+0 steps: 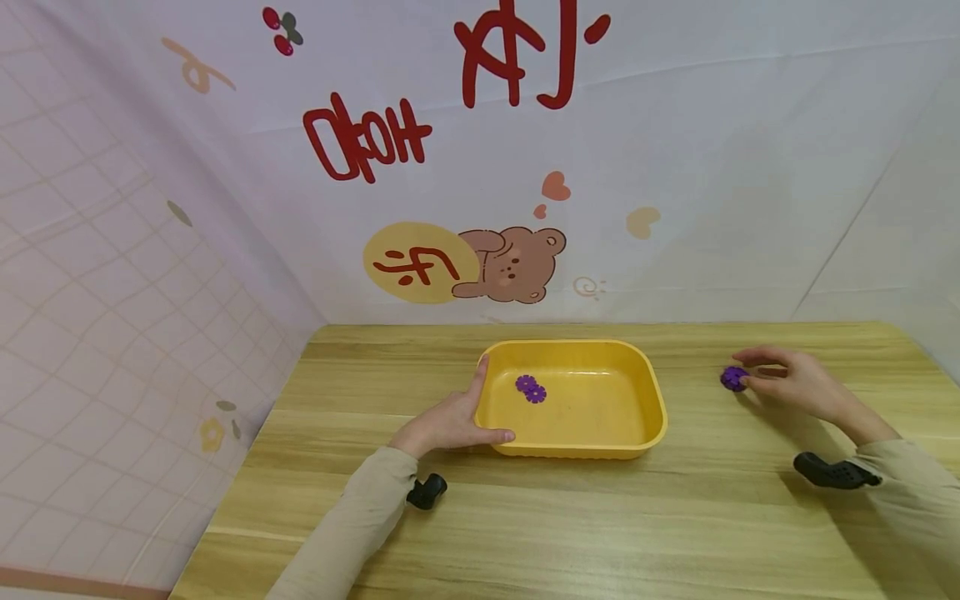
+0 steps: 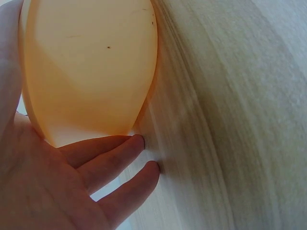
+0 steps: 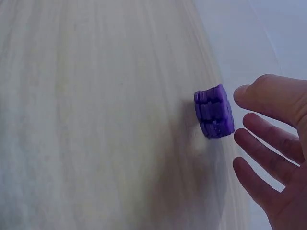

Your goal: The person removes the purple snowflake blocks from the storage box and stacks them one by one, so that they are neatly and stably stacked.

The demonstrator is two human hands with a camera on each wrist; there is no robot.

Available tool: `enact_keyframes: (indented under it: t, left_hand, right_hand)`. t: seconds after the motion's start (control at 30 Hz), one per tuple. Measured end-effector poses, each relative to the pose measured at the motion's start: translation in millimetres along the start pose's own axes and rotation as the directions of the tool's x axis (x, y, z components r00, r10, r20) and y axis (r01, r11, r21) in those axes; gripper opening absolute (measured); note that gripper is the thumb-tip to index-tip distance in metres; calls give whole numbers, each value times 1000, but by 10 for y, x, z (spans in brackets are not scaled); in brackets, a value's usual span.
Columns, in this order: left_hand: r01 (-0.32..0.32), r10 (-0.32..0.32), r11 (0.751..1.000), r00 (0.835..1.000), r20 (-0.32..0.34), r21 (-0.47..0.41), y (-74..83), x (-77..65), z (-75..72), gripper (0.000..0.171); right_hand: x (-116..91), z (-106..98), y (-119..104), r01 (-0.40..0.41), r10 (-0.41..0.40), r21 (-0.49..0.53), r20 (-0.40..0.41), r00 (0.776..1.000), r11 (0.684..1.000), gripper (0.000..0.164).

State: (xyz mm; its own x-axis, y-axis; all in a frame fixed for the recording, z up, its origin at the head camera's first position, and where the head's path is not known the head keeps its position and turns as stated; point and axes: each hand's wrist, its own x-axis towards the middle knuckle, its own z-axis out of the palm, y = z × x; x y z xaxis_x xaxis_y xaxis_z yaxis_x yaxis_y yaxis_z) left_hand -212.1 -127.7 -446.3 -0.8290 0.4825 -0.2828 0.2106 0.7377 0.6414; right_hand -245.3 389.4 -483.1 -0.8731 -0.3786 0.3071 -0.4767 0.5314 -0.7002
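A yellow plastic basin point(image 1: 577, 451) stands on the table, with two purple flower-shaped discs point(image 1: 527, 384) lying inside, toward its left. My left hand point(image 1: 454, 419) grips the basin's left end, its thumb over the front corner and a finger up along the side rim. In the left wrist view, fingers point(image 2: 112, 165) bend beneath the basin's end wall. To the basin's right, a small stack of purple flower-shaped discs point(image 3: 214, 111) rests on the table. My right hand point(image 1: 802, 385) is beside this stack, fingers parted; in the right wrist view a narrow gap separates the fingertips from it.
The wood-patterned table point(image 1: 600, 525) meets a white printed cloth point(image 1: 675, 150) at its back edge. Another cloth with a grid pattern point(image 1: 112, 292) hangs along the left side. A black wrist device point(image 1: 834, 471) sits below the right forearm.
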Motion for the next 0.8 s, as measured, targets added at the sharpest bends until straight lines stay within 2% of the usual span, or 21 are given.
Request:
enact_keyframes:
  t: [0.17,0.33,0.5,0.63,0.8]
  left_hand:
    - [0,0,1000,1000,0,7,-3,-1,4,124]
    - [0,0,1000,1000,-1,2,11,-6,-1,124]
    - [-4,4,1000,1000,-5,5,11,-3,-3,125]
    - [-7,7,1000,1000,-6,1,9,-2,-5,125]
    - [-9,9,1000,1000,-3,-1,1,-2,-4,125]
  right_hand:
    - [67,18,-70,-26,27,-100,10,1000,995,32]
    - [168,63,-204,-34,39,-144,31,999,989,33]
    - [288,130,-353,17,-11,-181,35,999,983,31]
    - [382,185,-482,39,-32,-170,41,999,985,28]
    - [497,245,-617,94,-83,-118,99,992,989,29]
